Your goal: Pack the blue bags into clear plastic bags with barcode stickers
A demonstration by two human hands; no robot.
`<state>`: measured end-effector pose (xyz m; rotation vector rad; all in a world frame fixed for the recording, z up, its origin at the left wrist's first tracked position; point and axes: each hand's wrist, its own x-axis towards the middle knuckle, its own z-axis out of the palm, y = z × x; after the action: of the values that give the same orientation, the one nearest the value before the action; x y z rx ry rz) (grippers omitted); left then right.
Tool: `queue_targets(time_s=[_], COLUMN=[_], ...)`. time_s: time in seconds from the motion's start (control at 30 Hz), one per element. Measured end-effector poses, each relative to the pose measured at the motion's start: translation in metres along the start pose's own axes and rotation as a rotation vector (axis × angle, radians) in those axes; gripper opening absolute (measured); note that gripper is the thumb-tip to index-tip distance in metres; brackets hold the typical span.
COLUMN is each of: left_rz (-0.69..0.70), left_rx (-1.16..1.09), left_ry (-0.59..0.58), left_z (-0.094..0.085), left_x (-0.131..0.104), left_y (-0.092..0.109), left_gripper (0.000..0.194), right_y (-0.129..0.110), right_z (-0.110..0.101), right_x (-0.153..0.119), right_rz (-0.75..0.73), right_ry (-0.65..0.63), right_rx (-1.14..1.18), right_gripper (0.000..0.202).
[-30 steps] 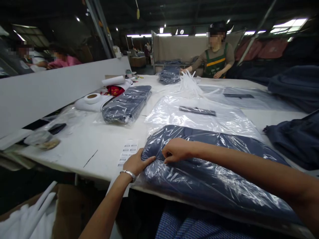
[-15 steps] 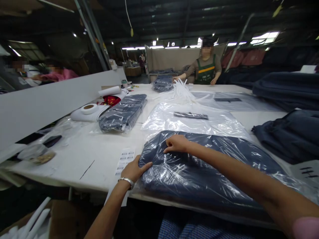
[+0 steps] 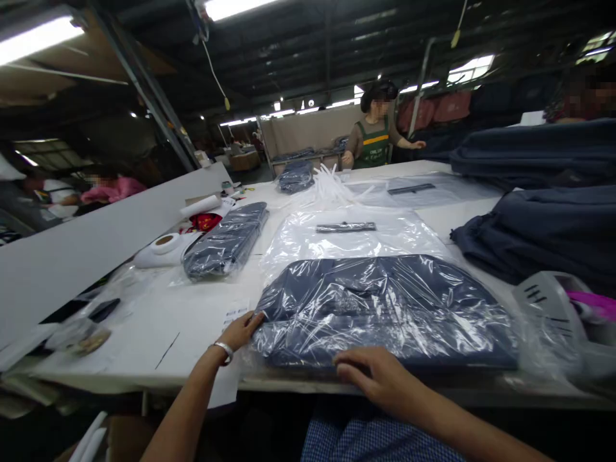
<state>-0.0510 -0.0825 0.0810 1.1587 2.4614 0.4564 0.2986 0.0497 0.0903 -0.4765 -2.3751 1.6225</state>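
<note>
A dark blue folded garment in a clear plastic bag (image 3: 385, 308) lies along the table's near edge. My left hand (image 3: 242, 330), with a silver bracelet at the wrist, touches the bag's left end, thumb on the plastic; whether it pinches the film is not clear. My right hand (image 3: 368, 372) is at the bag's near edge with its fingers curved and apart, nothing between them. Behind the bag lie flat clear bags (image 3: 298, 234) with a dark strip (image 3: 345, 227) on top. Printed labels (image 3: 235, 313) are beside my left hand.
Another bagged garment (image 3: 226, 237) and a white roll (image 3: 165, 243) lie left. White strips (image 3: 330, 186) are piled farther back. Dark garments (image 3: 543, 231) and a grey plastic basket (image 3: 548, 308) stand right. A person in a green apron (image 3: 375, 144) is across the table.
My right hand has moved from the top of the bag toward me to its near edge, and its fingers have loosened. The view has shifted. The person across has turned, one arm stretched out.
</note>
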Motion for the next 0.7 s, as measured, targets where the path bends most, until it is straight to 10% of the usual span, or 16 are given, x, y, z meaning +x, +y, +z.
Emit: queue_targets(time_s=[0.07, 0.17, 0.27, 0.43, 0.7], left_rz=[-0.038, -0.007, 0.296, 0.813, 0.832], left_rx=[0.047, 0.134, 0.174, 0.340, 0.398], left_ry=[0.065, 0.316, 0.460, 0.244, 0.364], left_z=[-0.013, -0.018, 0.013, 0.108, 0.143], left_x=[-0.003, -0.022, -0.055, -0.095, -0.062], left_y=[0.006, 0.039, 0.095, 0.174, 0.178], left_gripper=[0.053, 0.053, 0.043, 0.075, 0.093], right_y=[0.013, 0.039, 0.054, 0.048, 0.063], right_z=[0.006, 0.012, 0.009, 0.005, 0.008], right_x=[-0.041, -0.081, -0.091, -0.076, -0.061], right_rz=[0.317, 0.567, 0.526, 0.424, 0.169], right_ry=[-0.049, 0.210, 0.389, 0.492, 0.467], right_rx=[0.418, 0.924, 1.276, 1.496, 1.390], right_gripper=[0.050, 0.058, 0.053, 0.013, 0.022])
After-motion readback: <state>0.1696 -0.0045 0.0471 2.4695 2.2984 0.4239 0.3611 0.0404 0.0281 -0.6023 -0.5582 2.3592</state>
